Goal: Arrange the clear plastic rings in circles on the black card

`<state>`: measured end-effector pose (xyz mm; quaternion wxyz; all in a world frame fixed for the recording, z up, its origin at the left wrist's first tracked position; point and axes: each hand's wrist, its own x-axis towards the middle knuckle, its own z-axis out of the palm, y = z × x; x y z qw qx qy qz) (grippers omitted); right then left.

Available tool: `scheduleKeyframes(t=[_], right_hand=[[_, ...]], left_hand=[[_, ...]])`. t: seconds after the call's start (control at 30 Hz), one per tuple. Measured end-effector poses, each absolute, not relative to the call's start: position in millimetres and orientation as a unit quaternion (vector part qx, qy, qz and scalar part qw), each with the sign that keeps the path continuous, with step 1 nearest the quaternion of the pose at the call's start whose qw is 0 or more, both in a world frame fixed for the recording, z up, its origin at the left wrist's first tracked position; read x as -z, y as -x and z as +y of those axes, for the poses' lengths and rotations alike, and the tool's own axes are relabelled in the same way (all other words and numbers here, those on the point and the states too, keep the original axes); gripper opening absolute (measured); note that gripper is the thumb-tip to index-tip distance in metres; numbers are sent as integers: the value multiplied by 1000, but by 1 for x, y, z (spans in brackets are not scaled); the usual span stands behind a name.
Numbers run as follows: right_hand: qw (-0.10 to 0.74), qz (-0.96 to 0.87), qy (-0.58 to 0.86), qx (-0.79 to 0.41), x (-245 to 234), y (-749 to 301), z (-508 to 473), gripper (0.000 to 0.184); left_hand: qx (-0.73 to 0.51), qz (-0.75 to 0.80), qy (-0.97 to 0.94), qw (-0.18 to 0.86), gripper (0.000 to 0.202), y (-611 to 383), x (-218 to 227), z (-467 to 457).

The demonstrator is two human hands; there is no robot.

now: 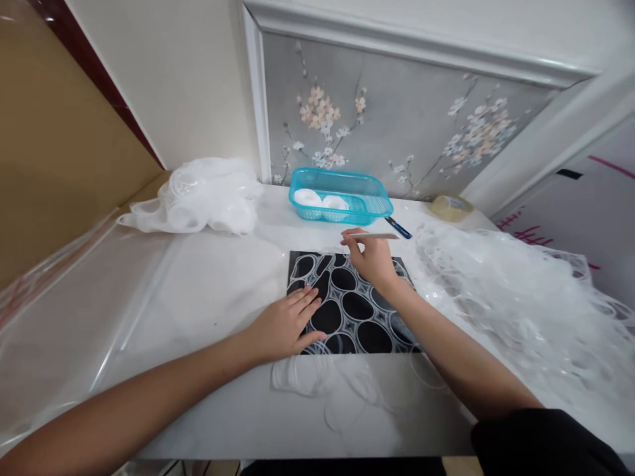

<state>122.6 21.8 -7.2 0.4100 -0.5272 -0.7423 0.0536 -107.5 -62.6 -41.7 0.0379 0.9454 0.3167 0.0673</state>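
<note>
My left hand (290, 324) lies flat with its fingers spread over the left side of a black rectangular board (374, 337). A translucent white sheet with large oval holes (342, 307) covers the board, and its loose strands hang past the front edge. At the board's far edge, my right hand (370, 258) is closed around a slim, pale, stick-like tool (374, 236), which is tilted nearly level. The tool's working tip is hard to make out beside the fingers.
A turquoise plastic basket (342, 177) holding white round pieces stands against the wall. Right of it are a blue-handled cutter (399, 228) and a tape roll (451, 207). White netted plastic lies heaped at left (203, 198) and right (526, 297). A cardboard panel (59, 132) stands at left.
</note>
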Motion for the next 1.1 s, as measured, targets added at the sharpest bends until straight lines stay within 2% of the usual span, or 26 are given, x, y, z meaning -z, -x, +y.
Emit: scheduleKeyframes(t=[0.23, 0.43, 0.5, 0.6, 0.7, 0.8, 1.0, 1.1], right_hand=[[427, -705, 532, -192, 22, -121, 16, 29], [532, -487, 508, -471, 27, -115, 18, 34], [565, -420, 482, -521, 24, -114, 20, 34], [539, -507, 444, -506, 19, -109, 21, 29], [400, -689, 414, -440, 17, -102, 18, 23], [290, -767, 411, -399, 17, -98, 16, 21], [272, -788, 397, -383, 22, -99, 15, 19], [303, -796, 403, -335, 23, -99, 20, 17]], left_hand=[[-81, 305, -949, 12, 68, 108, 43, -65], [-91, 307, -947, 13, 66, 109, 44, -64], [-96, 306, -947, 14, 66, 109, 44, -64], [-98, 303, -948, 5, 65, 109, 43, -64], [-97, 302, -948, -5, 65, 109, 43, -64], [-104, 303, -947, -4, 64, 108, 44, -64], [-99, 305, -947, -13, 64, 108, 44, -64], [-91, 307, -947, -16, 64, 108, 43, -65]])
